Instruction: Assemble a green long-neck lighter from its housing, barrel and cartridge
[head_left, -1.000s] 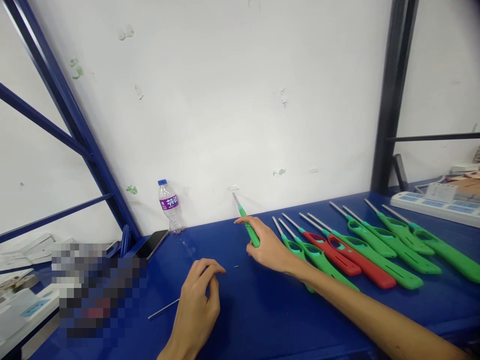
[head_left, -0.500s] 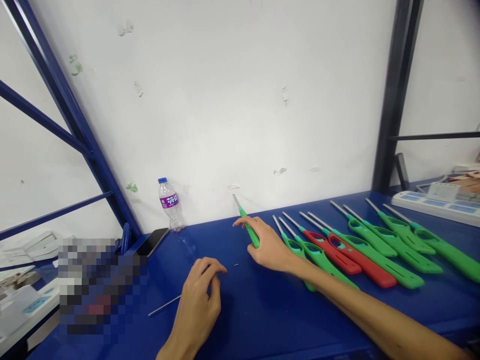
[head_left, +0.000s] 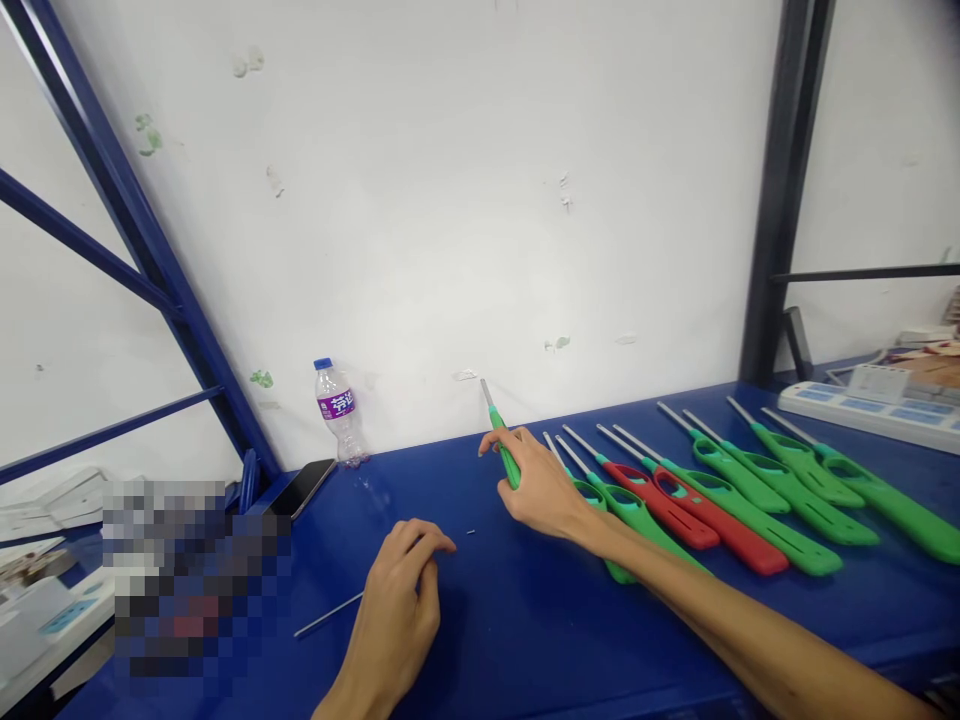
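My right hand (head_left: 536, 485) is wrapped round a green lighter (head_left: 508, 462), its metal tube pointing up toward the wall. Lower and to the left, my left hand (head_left: 401, 600) rests near the blue table (head_left: 510, 630) with its fingers curled; a thin metal rod (head_left: 328, 614) sticks out to the left from beside it, and the grip itself is hidden. Between the hands lies a tiny metal piece (head_left: 471, 532). To the right of my right hand lie several green lighters (head_left: 780, 490) and two red lighters (head_left: 724, 525) in a slanting row.
A bottle with a blue cap (head_left: 339, 412) stands by the white wall (head_left: 450, 200). A black phone (head_left: 301, 488) lies left of it. Blue frame bars (head_left: 161, 270) rise at the left, a dark post (head_left: 780, 200) at the right. Behind the row is a white power strip (head_left: 870, 415).
My right hand has shifted slightly right with the green lighter, whose tube now stands more upright. My left hand has hardly moved.
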